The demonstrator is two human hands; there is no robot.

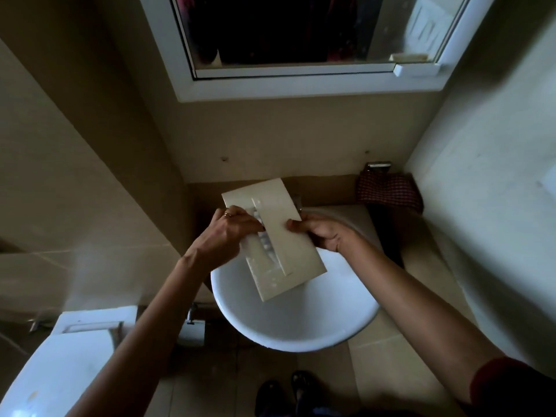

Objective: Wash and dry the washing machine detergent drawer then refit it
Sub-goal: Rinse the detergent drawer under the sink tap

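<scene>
The cream detergent drawer (288, 254) is held tilted above the white washbasin (298, 323), underside toward me, its wider front panel at the far end by the tap. My left hand (231, 228) grips the drawer's left edge, a ring on one finger. My right hand (320, 233) holds the right edge, thumb on the top face. White soap suds cling along the drawer's central groove and lower left part. The tap is mostly hidden behind the drawer.
A red checked cloth (388, 191) lies on the ledge at the back right. A white toilet cistern (78, 350) stands at the lower left. A mirror (301, 34) in a white frame hangs above. Tiled walls close in on both sides.
</scene>
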